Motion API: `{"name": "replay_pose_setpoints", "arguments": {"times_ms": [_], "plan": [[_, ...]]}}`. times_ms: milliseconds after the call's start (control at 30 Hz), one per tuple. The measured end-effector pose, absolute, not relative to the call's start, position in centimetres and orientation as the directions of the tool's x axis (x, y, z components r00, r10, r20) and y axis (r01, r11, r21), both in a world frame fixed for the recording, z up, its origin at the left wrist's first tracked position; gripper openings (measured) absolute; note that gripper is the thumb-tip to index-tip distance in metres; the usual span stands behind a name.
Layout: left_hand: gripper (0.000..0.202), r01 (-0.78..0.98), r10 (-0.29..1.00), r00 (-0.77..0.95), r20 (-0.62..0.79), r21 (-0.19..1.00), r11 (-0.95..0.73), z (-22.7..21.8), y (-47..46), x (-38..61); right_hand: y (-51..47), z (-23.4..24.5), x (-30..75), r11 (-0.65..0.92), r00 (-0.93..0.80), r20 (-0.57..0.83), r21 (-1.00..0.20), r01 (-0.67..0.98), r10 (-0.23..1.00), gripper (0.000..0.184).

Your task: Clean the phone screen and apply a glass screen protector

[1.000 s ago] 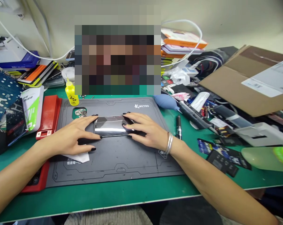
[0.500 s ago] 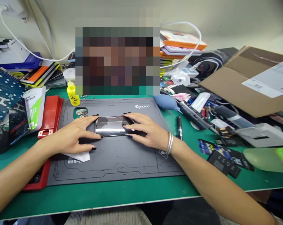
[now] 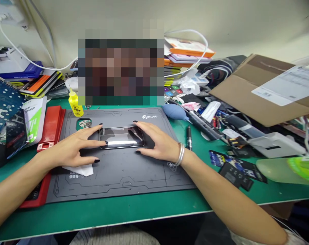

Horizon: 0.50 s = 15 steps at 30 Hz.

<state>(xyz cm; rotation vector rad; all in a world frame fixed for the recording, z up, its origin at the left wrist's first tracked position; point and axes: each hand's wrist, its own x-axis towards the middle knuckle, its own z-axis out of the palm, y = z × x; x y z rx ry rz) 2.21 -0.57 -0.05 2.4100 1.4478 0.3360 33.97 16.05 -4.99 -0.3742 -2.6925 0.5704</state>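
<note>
A smartphone with a glossy, reflective face (image 3: 121, 137) lies flat on a dark grey WKTOO work mat (image 3: 118, 180). My left hand (image 3: 72, 148) rests on the mat with its fingers spread, the fingertips at the phone's left edge. My right hand (image 3: 156, 143) lies to the phone's right, its fingers spread and close to the right edge. Neither hand grips the phone. A white paper wipe (image 3: 79, 170) sits partly under my left hand. A silver bangle (image 3: 180, 154) circles my right wrist.
A small circuit board (image 3: 84, 123) lies in a green recess at the mat's far left. Beyond it stand a yellow bottle (image 3: 74, 103) and a blue air blower (image 3: 173, 112). A red holder (image 3: 52, 124) flanks the mat. A black pen (image 3: 188, 137) and scattered tools crowd the right.
My right hand has drawn back rightward off the phone's right end, so more of the phone shows. My left fingers have spread a little. The view has also shifted slightly.
</note>
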Motion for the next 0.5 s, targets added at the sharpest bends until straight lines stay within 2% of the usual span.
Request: {"name": "replay_pose_setpoints", "arguments": {"times_ms": [233,367,500], "plan": [[0.052,0.828,0.894,0.446,0.045,0.359,-0.431,-0.31,-0.44,2.14,16.12,-4.91,34.19,0.883,-0.885,0.310,-0.426,0.198,0.348,0.079],[0.055,0.845,0.908,0.419,0.023,0.356,-0.399,-0.19,-0.50,2.34,16.03,-4.89,34.13,0.893,-0.885,0.328,-0.414,0.179,0.330,0.064],[0.052,0.855,0.908,0.418,0.020,0.329,-0.401,-0.27,-0.55,2.60,15.91,-4.78,33.99,0.916,-0.891,0.324,-0.349,0.198,0.316,0.047]]}}
